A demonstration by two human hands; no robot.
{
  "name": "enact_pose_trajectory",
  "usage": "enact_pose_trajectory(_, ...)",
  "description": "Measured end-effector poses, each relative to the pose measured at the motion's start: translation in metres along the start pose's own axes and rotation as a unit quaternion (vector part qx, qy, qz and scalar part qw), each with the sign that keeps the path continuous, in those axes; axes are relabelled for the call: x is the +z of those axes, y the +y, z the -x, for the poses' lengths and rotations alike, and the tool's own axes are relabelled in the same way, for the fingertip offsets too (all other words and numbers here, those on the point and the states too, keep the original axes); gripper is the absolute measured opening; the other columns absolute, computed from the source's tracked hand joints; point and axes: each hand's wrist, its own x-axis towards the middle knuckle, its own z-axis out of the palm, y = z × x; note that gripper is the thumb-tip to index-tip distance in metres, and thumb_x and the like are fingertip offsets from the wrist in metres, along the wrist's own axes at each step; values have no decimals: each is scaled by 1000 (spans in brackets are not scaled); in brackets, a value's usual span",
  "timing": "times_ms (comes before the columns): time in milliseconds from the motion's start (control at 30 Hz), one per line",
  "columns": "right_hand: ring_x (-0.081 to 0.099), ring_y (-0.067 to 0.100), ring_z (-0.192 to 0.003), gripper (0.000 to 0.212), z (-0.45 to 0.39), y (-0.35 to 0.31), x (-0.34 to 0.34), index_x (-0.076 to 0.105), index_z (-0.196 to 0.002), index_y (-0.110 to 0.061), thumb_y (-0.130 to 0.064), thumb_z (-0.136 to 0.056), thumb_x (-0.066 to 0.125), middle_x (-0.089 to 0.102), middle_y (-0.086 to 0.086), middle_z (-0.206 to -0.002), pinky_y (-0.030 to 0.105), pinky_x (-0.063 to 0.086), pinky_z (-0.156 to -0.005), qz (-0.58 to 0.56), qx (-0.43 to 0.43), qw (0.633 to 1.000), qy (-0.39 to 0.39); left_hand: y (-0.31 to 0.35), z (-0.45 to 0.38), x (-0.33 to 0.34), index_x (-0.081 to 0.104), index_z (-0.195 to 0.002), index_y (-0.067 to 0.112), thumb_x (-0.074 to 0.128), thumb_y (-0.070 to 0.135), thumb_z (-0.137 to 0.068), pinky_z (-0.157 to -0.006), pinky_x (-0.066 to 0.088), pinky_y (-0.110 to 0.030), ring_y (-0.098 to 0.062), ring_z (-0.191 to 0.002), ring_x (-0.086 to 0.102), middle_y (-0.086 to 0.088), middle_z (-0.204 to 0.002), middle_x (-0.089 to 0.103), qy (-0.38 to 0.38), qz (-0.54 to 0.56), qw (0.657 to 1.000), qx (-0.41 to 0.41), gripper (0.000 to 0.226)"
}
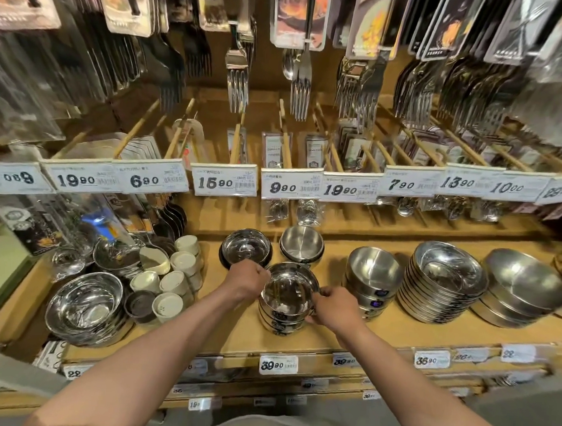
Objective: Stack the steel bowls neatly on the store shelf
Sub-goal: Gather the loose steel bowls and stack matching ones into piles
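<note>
A short stack of shiny steel bowls (286,294) stands at the middle of the wooden shelf (234,337). My left hand (247,279) grips the top bowl's left rim with curled fingers. My right hand (331,308) pinches its right rim and side. Behind the stack sit a dark-sided steel bowl (246,247) and a matte steel bowl stack (301,245). To the right stand another bowl stack (372,276), a tall pile of shallow steel dishes (445,280) and wide steel bowls (523,287).
Large steel bowls (84,306) and cream ceramic cups (175,282) fill the shelf's left part. Price tags (226,183) line the rack above, with packaged forks (237,80) hanging overhead. More price labels (277,365) run along the shelf's front edge.
</note>
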Motion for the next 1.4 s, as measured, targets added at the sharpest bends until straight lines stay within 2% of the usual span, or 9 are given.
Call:
enact_pose_trajectory(100, 76, 24, -63, 24, -1, 4, 0, 70, -94, 2, -19, -96, 57, 74, 7, -68, 47, 62, -80, 4, 5, 1000, -4, 2, 1, -2, 56, -62, 13, 48, 28, -102, -60, 45, -22, -19, -57, 50, -7, -63, 56, -14, -16, 1000, -10, 44)
enact_pose_trajectory(200, 74, 28, -85, 32, -2, 5, -2, 69, -105, -10, -37, -98, 54, 74, 5, -83, 50, 59, -87, 23, -5, 1000, -6, 3, 3, -4, 57, -67, 14, 42, 35, -105, -57, 39, -25, -17, -53, 46, -5, -61, 54, -24, -14, 1000, -11, 46)
enact_pose_trajectory(300, 68, 25, -101, 30, -4, 7, 0, 65, -106, -21, -44, -101, 46, 71, 5, -105, 50, 57, -94, -19, 17, 1000, -19, 1, 7, -4, 56, -68, 8, 47, 28, -105, -44, 36, -21, -11, -39, 43, -4, -55, 48, -74, 114, 989, -55, 43)
enact_pose_trajectory(400, 70, 23, -99, 33, -5, 9, 6, 69, -112, -17, -37, -104, 44, 71, 5, -112, 47, 60, -89, -78, 30, 996, -25, -2, 8, -2, 52, -64, 9, 50, 17, -103, -33, 31, -19, -8, -31, 40, -6, -53, 46, -75, 183, 977, -73, 40)
enact_pose_trajectory(800, 69, 16, -79, 28, -8, 1, 2, 68, -89, -20, -30, -103, 46, 68, 3, -96, 44, 65, -73, -74, 11, 997, -22, -9, 5, 8, 60, -88, 12, 49, 25, -99, -68, 58, -32, -20, -78, 58, -10, -82, 61, -54, 245, 961, -121, 21)
enact_pose_trajectory(967, 69, 14, -87, 22, -7, 3, 0, 68, -94, -25, -33, -102, 49, 69, 1, -103, 33, 63, -64, -110, 34, 992, -43, -11, 4, 5, 65, -89, 12, 52, 35, -98, -62, 57, -29, -19, -73, 65, -5, -75, 68, -64, 265, 954, -122, 28)
enact_pose_trajectory(1033, 67, 14, -94, 24, -6, 3, -2, 67, -97, -31, -38, -103, 44, 68, -2, -109, 36, 64, -69, -114, 41, 991, -59, -13, 4, 4, 67, -96, 10, 50, 41, -101, -59, 56, -27, -18, -73, 66, -5, -77, 71, -76, 289, 946, -126, 36)
enact_pose_trajectory(1233, 61, 11, -99, 31, 2, 5, 3, 62, -102, -44, -48, -105, 32, 66, -12, -107, 47, 60, -90, -159, 61, 978, -118, -24, 7, 9, 66, -107, 35, 46, 70, -91, -80, 56, -39, -22, -101, 64, 1, -107, 70, -150, 325, 925, -129, 44)
enact_pose_trajectory(1400, 61, 10, -104, 31, 1, 2, 3, 60, -108, -43, -46, -107, 29, 66, -12, -111, 46, 59, -93, -158, 58, 977, -132, -27, 11, 11, 66, -104, 35, 45, 78, -76, -91, 56, -45, -17, -104, 65, 8, -103, 72, -129, 340, 923, -126, 55)
